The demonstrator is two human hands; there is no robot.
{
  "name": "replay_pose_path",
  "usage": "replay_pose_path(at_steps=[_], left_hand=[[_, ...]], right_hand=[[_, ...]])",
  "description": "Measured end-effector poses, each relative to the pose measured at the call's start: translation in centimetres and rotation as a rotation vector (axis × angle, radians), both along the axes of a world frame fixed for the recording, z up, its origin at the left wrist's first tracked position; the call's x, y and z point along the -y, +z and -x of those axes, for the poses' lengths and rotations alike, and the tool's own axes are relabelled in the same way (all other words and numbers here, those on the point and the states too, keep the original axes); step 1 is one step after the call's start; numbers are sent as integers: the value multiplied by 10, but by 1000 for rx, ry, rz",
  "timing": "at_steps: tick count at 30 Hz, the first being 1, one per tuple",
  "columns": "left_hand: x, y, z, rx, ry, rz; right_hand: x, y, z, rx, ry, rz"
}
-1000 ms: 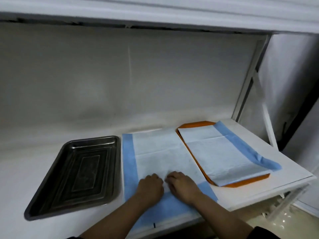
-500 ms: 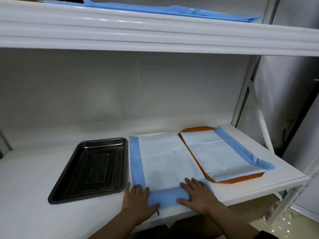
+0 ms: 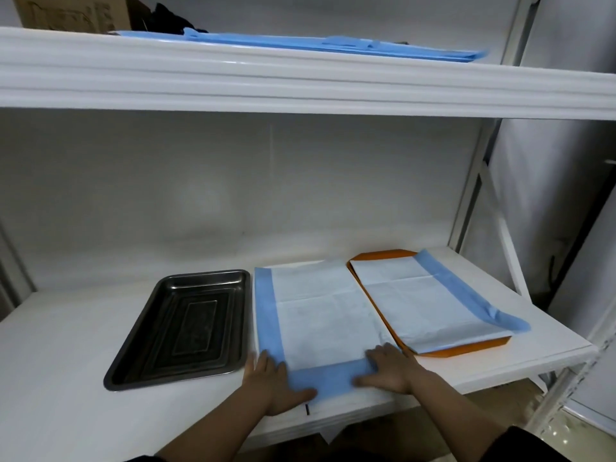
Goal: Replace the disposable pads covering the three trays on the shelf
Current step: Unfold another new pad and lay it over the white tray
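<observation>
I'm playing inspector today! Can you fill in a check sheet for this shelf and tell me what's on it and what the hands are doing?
Surface: white lower shelf; a white upper shelf above it.
Job's things: bare metal tray at left; middle pad spread flat, its tray hidden; orange tray at right under a right pad.
Clutter: blue sheets and a cardboard box on the upper shelf.
Grippers: left hand and right hand press flat on the middle pad's near blue edge.
Cables: nothing seen.
Surroundings: grey back wall, white shelf frame.
</observation>
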State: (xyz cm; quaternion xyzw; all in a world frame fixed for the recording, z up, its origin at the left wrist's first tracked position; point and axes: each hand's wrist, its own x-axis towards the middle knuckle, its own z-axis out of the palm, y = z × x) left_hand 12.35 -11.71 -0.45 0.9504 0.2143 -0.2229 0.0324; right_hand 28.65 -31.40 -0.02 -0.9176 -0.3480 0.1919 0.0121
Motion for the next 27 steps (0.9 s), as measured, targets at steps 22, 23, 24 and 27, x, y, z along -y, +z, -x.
replay_pose_path(at_steps=[22,23,24,27], left_hand=[[18,-6,-46,210,-70,266],[17,-6,-48,211,-61,265],[16,-6,-49,208,-52,268],[14,-7,-55,208,-13,303]], right_hand=[[5,9,-26,-706,-1039,-744],[7,11,-23,-774,-1038,-796],[7,12,-20,-812,-1024,-834],[9,11,-13,-890,-1013,-883]])
